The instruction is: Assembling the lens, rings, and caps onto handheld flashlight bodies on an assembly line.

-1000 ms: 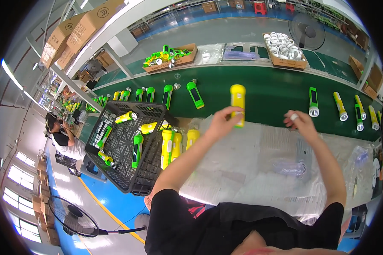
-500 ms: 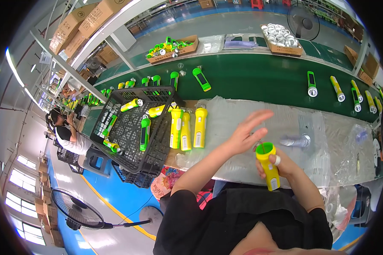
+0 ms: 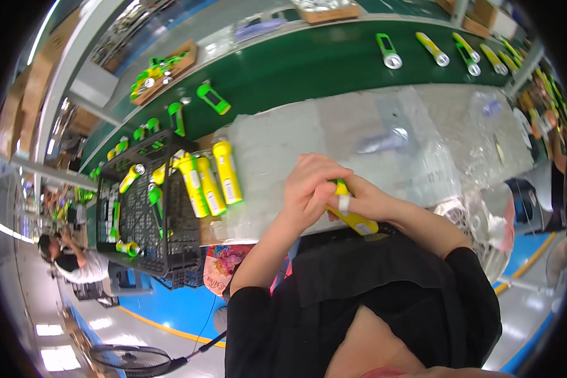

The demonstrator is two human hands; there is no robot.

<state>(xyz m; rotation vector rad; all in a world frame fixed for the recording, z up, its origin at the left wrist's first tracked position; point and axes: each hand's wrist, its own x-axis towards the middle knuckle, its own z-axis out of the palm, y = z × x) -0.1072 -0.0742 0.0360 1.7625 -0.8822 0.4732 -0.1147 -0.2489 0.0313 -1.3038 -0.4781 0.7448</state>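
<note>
A yellow flashlight body (image 3: 360,223) with a green inner rim is held low in front of my chest, tilted, its lower end pointing toward me. My right hand (image 3: 370,200) wraps around it, with a white band on one digit. My left hand (image 3: 307,189) is folded over its upper end, fingers bent and touching the right hand. That end is mostly hidden, so I cannot tell if the left hand holds any small part. Left of my hands, several yellow flashlights (image 3: 227,172) stand together at the table's edge.
A black crate (image 3: 170,242) with yellow and green flashlights stands at the left. Beyond the plastic-covered table (image 3: 277,151), a green conveyor belt (image 3: 296,79) carries more flashlights. A clear plastic piece (image 3: 387,140) lies on the table. At lower left stands a fan (image 3: 132,358).
My left hand was open above the flashlight and has closed over its upper end. The flashlight has tilted further. The head view has turned, shifting the crate and belt.
</note>
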